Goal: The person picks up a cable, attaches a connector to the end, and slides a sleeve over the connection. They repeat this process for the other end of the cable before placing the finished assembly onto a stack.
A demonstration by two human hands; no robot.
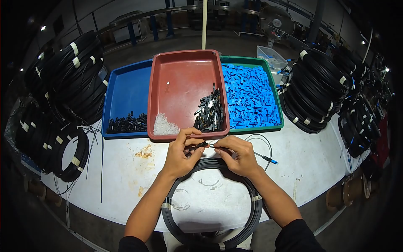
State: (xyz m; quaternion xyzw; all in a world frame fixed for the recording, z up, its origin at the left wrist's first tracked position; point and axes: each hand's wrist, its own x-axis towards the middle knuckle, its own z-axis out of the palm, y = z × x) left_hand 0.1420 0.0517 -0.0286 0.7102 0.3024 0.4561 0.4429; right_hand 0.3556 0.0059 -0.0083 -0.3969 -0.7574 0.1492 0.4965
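My left hand (181,152) pinches a small black connector part (197,146) between thumb and fingers. My right hand (236,153) pinches the end of a thin black cable (215,145) right against that part. Both hands hover over the white table (306,164), just in front of the red tray (176,84). A coil of black cable (212,201), bound with white tape, lies under my forearms. A cable end with a blue connector (273,161) rests to the right of my right hand.
The red tray holds black parts (208,114) and clear bits (163,126). A blue tray (126,90) with black parts sits left, a green tray (251,94) of blue pieces right. Stacked black cable coils (69,80) flank both sides (319,88).
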